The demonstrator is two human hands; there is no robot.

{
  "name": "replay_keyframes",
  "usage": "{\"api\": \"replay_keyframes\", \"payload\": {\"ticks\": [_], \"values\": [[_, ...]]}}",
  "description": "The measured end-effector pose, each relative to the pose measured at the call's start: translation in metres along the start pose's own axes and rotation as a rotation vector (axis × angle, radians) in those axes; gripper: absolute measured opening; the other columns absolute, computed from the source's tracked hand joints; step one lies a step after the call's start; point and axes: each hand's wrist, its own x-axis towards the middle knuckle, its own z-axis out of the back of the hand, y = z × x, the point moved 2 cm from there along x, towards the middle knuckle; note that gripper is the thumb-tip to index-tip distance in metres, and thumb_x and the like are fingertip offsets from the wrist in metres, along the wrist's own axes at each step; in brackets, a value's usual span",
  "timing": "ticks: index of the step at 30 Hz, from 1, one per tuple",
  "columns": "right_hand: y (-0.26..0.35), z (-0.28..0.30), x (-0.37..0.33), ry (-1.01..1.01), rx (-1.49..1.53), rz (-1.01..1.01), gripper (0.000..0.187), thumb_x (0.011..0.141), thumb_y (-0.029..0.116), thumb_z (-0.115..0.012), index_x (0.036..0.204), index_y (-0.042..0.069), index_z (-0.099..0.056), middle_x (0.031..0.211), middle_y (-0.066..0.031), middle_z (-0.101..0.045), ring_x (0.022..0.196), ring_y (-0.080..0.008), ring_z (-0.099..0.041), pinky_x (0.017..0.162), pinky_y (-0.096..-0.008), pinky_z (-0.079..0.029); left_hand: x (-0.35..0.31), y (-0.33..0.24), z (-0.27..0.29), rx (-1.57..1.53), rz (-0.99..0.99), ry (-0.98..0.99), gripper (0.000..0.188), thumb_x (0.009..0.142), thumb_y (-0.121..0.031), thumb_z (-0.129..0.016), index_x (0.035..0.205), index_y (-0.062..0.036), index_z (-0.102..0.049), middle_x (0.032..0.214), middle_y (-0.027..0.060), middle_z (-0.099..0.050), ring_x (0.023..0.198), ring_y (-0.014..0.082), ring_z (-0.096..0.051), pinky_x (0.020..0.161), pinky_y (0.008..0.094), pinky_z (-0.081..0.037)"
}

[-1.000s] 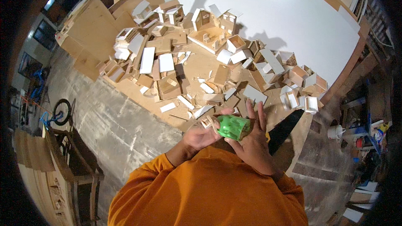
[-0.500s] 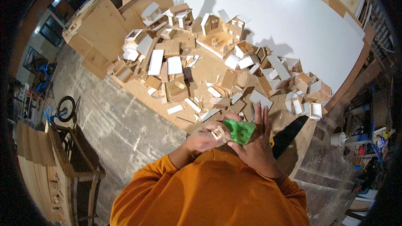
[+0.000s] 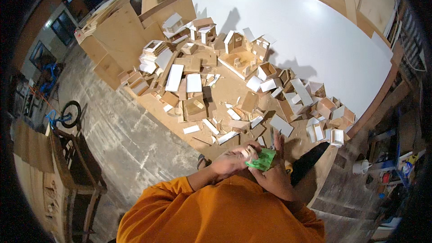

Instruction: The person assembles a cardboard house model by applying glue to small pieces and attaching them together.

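Note:
Close to my chest, my left hand (image 3: 226,163) is closed around a small pale wooden piece (image 3: 248,152), its fingertips against the near-left edge of a bright green flat piece (image 3: 263,159). That green piece is sheet-like with darker patches; I cannot make out its exact kind. My right hand (image 3: 276,176) holds it from the right, thumb beneath, with other fingers pointing up and away. Just beyond my hands, white-faced offcuts (image 3: 281,125) and wood scraps lie on the brown work board (image 3: 225,91).
Small model houses (image 3: 239,47) and open wooden boxes (image 3: 266,70) crowd the far and right parts of the board. A large white panel (image 3: 292,22) lies behind them. A plywood box (image 3: 114,40) stands at left, a wooden frame (image 3: 67,175) lower left, a white bucket (image 3: 361,167) right.
My left hand has brought the small wooden piece right against the green piece. Both hands have lowered slightly, and the view has shifted a little.

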Motion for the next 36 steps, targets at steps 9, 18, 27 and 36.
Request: {"api": "replay_keyframes", "payload": {"ticks": [9,18,27,36], "values": [[-0.008,-0.009,0.0,0.021,0.063,-0.007,0.056,0.084,0.034,-0.065,0.132,0.009,-0.048,0.15,-0.0291,-0.008,0.136,-0.0533,-0.011,0.11,-0.0595,-0.015,0.0,0.002,-0.003,-0.207,0.034,-0.118,0.033,0.095,-0.021,-0.055,0.122,-0.0029,-0.053,0.111,0.0054,-0.063,0.105,0.0156,-0.058,0.092,0.0284,-0.044],[-0.013,-0.01,-0.008,-0.031,0.062,-0.024,0.057,0.079,0.024,-0.071,0.124,0.0,-0.047,0.145,-0.0272,-0.026,0.134,-0.0459,-0.025,0.109,-0.0529,-0.023,0.007,0.02,0.011,-0.372,0.019,-0.3,0.027,0.098,-0.027,-0.047,0.118,-0.0098,-0.055,0.102,0.003,-0.062,0.089,0.0127,-0.058,0.073,0.0247,-0.046],[-0.024,-0.02,-0.013,-0.202,0.579,-0.337,0.068,0.073,0.023,-0.081,0.123,0.0,-0.042,0.118,-0.0206,-0.051,0.112,-0.0329,-0.052,0.095,-0.0423,-0.042,0.016,0.024,0.0,-0.55,0.087,-0.113,0.029,0.097,-0.026,-0.049,0.114,-0.0035,-0.057,0.107,0.0068,-0.061,0.1,0.0194,-0.058,0.087,0.0328,-0.046],[-0.101,0.0,-0.029,-0.399,-0.079,-0.413,0.073,0.068,0.002,-0.074,0.131,0.0,-0.038,0.123,-0.0217,-0.05,0.112,-0.0374,-0.051,0.096,-0.0414,-0.042,-0.01,0.029,0.025,-0.007,0.116,-0.277,0.024,0.095,-0.019,-0.055,0.113,-0.0048,-0.063,0.111,0.0025,-0.063,0.105,0.0139,-0.056,0.094,0.0278,-0.042]]}}
